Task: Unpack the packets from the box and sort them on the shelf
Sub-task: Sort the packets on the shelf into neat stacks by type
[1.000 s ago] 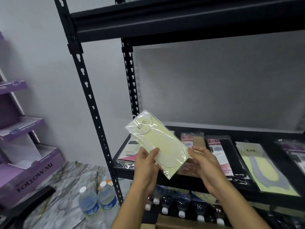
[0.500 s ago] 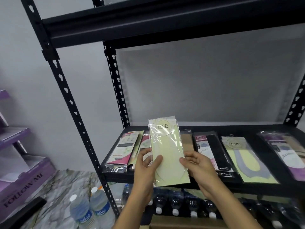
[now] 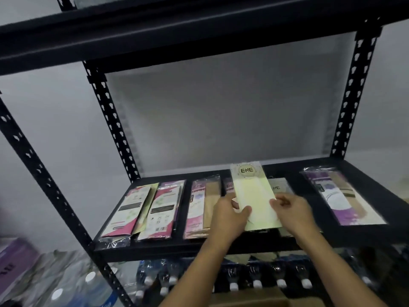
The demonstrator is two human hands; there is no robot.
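Observation:
A pale yellow packet [image 3: 252, 196] marked ENE is held over the black shelf [image 3: 199, 247], long side pointing to the back wall. My left hand [image 3: 230, 216] grips its left edge and my right hand [image 3: 292, 211] grips its right edge. It covers most of another ENE packet [image 3: 279, 187] and a dark packet [image 3: 229, 186] lying on the shelf. Further packets lie in a row: two pink-and-white ones [image 3: 126, 211] [image 3: 163, 209] at the left, a pink-and-tan one [image 3: 202, 207], and a purple one [image 3: 338, 196] at the right.
A black shelf board [image 3: 177, 32] runs overhead, with perforated black uprights [image 3: 110, 120] [image 3: 352, 103] at the back corners. Capped water bottles [image 3: 232, 282] stand under the shelf and at lower left [image 3: 88, 289]. A cardboard box [image 3: 247, 300] shows at the bottom edge. Purple cartons [image 3: 13, 260] sit far left.
Both hands have carried the yellow packet forward and rightward over the shelf, lowering it flatter above the packets there. The view has shifted right and closer.

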